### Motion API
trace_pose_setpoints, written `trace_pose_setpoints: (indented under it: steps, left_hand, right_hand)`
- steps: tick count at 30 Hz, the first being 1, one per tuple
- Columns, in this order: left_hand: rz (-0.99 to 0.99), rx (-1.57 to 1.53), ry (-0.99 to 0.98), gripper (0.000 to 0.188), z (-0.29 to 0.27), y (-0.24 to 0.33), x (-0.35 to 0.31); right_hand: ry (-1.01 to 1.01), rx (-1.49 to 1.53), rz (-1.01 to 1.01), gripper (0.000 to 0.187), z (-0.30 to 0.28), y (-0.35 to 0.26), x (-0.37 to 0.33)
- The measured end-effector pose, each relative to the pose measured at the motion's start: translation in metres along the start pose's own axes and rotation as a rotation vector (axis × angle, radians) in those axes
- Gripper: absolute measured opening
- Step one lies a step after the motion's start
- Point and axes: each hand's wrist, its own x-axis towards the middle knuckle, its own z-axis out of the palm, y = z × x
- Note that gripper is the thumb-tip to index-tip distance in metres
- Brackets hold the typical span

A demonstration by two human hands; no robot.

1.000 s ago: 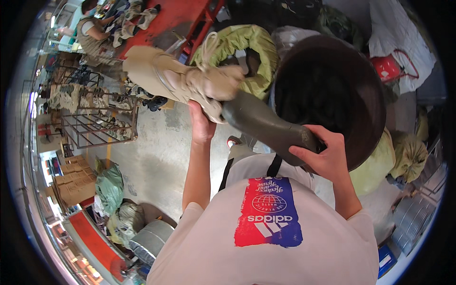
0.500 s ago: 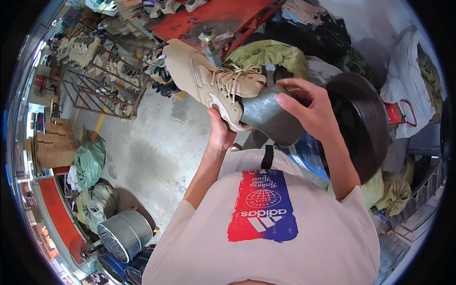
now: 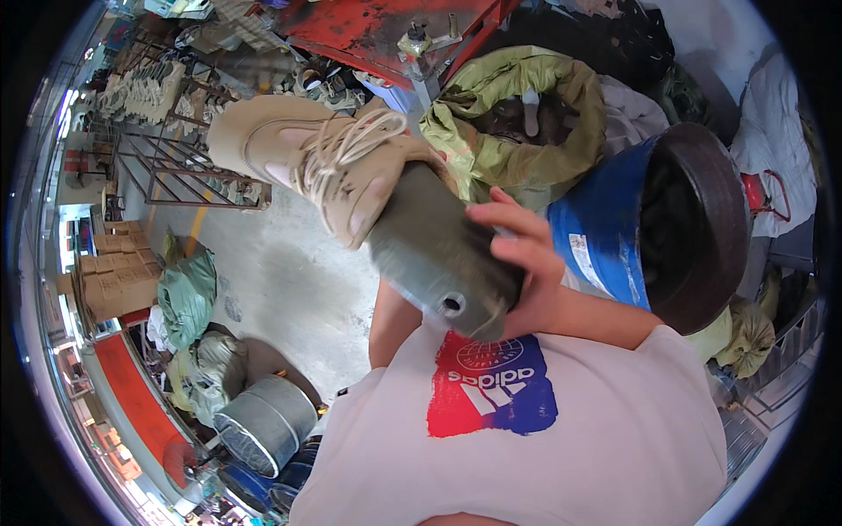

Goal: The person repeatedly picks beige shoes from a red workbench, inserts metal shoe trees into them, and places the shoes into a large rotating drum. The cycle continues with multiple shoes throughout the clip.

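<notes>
A beige lace-up shoe (image 3: pixel 289 158) hangs in front of me, its toe toward the far left. Out of its ankle opening stands a dark grey-green shoe last (image 3: pixel 438 245), with a round hole in its end. My right hand (image 3: pixel 533 272) is closed around the end of the last, fingers over its upper side. The left forearm (image 3: pixel 395 323) rises behind the last; the left hand and its fingers are hidden behind the shoe and last.
On the right stands a blue drum (image 3: pixel 605 232) with a wide dark opening. A yellow-green sack (image 3: pixel 517 171) gapes beyond it, with dark lasts inside. A red table (image 3: pixel 377 35) is at the back. Metal racks (image 3: pixel 189 171) and cardboard boxes (image 3: pixel 118 272) are at the left.
The shoe has moved left and tipped, so its last now points toward my chest. My right hand has gone from resting on the last to gripping its end. The left hand has passed out of sight.
</notes>
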Motion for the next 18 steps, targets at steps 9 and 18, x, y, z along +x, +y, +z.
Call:
trace_pose_setpoints:
  steps: [9, 18]
  left_hand:
    - [-0.219, -0.282, -0.299, 0.052, -0.061, 0.029, 0.149]
    - [-0.036, 0.248, -0.134, 0.108, -0.215, 0.084, 0.270]
  right_hand:
    - [0.098, -0.141, -0.243, 0.026, 0.061, 0.104, 0.059]
    - [0.061, 0.021, 0.272, 0.071, 0.093, 0.273, 0.148]
